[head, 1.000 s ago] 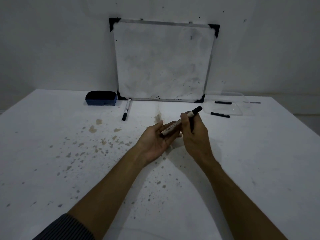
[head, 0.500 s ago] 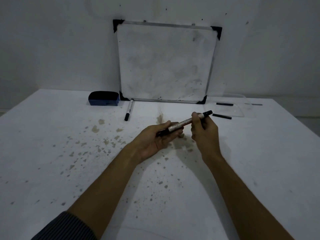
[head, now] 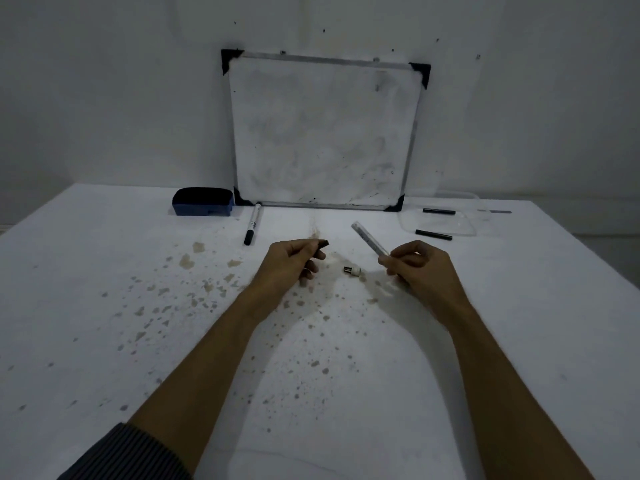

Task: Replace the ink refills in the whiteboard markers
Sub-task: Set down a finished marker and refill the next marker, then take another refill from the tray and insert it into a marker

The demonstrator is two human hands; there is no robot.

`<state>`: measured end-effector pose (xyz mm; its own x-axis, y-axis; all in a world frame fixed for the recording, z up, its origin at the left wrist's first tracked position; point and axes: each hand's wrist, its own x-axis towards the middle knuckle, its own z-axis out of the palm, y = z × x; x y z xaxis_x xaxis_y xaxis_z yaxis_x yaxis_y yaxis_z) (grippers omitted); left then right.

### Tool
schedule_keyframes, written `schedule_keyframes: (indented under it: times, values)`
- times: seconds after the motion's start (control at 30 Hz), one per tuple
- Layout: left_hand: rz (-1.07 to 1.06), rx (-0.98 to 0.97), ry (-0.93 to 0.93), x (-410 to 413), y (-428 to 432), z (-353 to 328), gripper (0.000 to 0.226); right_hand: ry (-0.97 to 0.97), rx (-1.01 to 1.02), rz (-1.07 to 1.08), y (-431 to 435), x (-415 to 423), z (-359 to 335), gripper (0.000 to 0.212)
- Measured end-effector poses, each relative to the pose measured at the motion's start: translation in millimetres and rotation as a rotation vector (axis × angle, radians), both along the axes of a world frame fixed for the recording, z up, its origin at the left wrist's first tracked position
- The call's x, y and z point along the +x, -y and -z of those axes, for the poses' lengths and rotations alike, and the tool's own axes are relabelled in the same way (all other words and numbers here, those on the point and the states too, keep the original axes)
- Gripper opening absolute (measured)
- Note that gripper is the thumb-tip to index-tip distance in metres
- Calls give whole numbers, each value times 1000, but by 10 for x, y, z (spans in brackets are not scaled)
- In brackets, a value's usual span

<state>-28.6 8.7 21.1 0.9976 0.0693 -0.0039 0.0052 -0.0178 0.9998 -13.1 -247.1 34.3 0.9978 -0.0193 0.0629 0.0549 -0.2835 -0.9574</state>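
Pulled apart since a moment earlier, the marker's barrel (head: 370, 239) sat gripped in the right hand's (head: 420, 268) fingers and its dark end piece (head: 322, 244) in the left hand's (head: 291, 263) fingers, a small tip part (head: 352, 270) lay on the tabletop (head: 104, 341) at centre frame, and no fresh refill was in yet.

A white surface (head: 104, 341) is speckled with brownish stains. A blue eraser (head: 203, 201) and a capped marker (head: 252, 224) are set near the far edge, beside a whiteboard (head: 322, 133) stood on it. A small marker nib piece (head: 352, 270) lies mid-surface. At far right, a clear tray (head: 464, 227) rests, with two black refills (head: 433, 234) laid in it
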Motion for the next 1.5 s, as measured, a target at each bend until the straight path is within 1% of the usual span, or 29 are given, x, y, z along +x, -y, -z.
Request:
schedule_keyframes:
  times: [0.07,0.1,0.27,0.33,0.4,0.5,0.57,0.63,0.7,0.77,0.87,0.93,1.07,1.17,1.27,1.37,1.43,1.5]
  values:
    - [20,48,35,-8,46,13,22,117,-267,55,0,-3,78,27]
    - [26,79,61,-17,73,23,23,160,-342,68,-10,-6,116,28]
    - [-40,296,193,-76,214,114,19,271,-511,118,-81,15,271,22]
    - [-31,357,223,-103,251,130,15,270,-538,131,-87,25,304,23]
    - [-19,375,253,-138,279,129,14,251,-520,128,-73,4,307,27]
    - [-15,373,278,-166,372,99,18,187,-441,143,33,4,215,29]
    - [29,380,279,-88,486,29,21,150,-466,189,208,80,147,25]
    - [92,405,272,83,638,-61,23,139,-576,244,456,174,128,21]
    - [125,455,302,297,822,-175,21,146,-759,321,719,246,181,22]
    - [140,488,354,537,1032,-308,16,110,-846,391,927,283,260,33]
    - [145,543,405,938,1359,-473,15,31,-883,404,1042,344,364,62]
    - [138,612,422,1236,1574,-528,17,11,-946,378,1047,396,420,72]
    - [152,833,410,1818,1964,-532,20,31,-967,379,1070,431,472,73]
    - [171,1028,334,2152,2168,-512,21,40,-961,394,1083,450,495,73]
    - [178,1134,313,2360,2309,-480,23,51,-955,407,1077,469,504,73]
    - [179,1168,296,2451,2366,-455,27,42,-955,408,1082,481,499,74]
    - [186,1132,299,2450,2352,-462,30,36,-957,401,1082,482,494,74]
    - [175,1071,315,2381,2291,-486,29,37,-950,400,1087,483,490,73]
